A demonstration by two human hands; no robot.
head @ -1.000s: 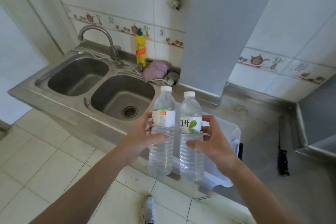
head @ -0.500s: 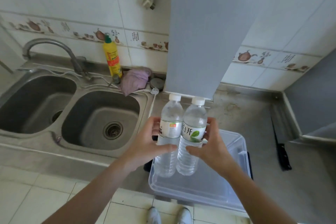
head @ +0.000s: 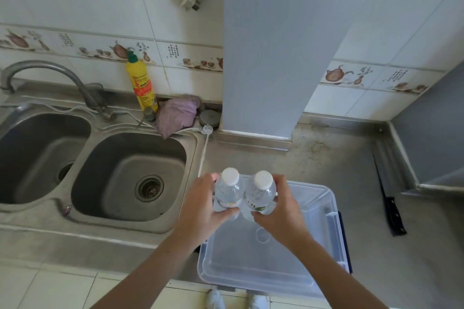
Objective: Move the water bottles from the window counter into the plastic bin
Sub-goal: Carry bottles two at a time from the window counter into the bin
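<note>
Two bottles, one per hand, and they've dropped a good way in the last sec. The left bottle (head: 229, 189) and right bottle (head: 261, 192) sit side by side, touching, upright, caps up toward us. A sec ago they were held up in front of the sink edge w/ labels showing full; now we're looking down on the caps and they hang over the far left corner of the bin (head: 326, 211). Left hand (head: 204, 208) wraps its bottle, thumb across the front, fingers curled round the back. Right hand (head: 281, 211) does the same on its bottle. Both grips firm, neither let go yet.

So, my read: transport's about done, lowering under way, release comes next. Bin sits right under the hands on the counter (head: 326, 158), lid off.

Hard to see: bottle bottoms are hidden behind the hands, so can't tell whether they touch the bin floor. Clear plastic makes the bin's near wall hard to trace. Labels mostly covered. No window counter in shot, so can't say if more bottles wait there. Sink (head: 130, 175) lies left of the hands.
</note>
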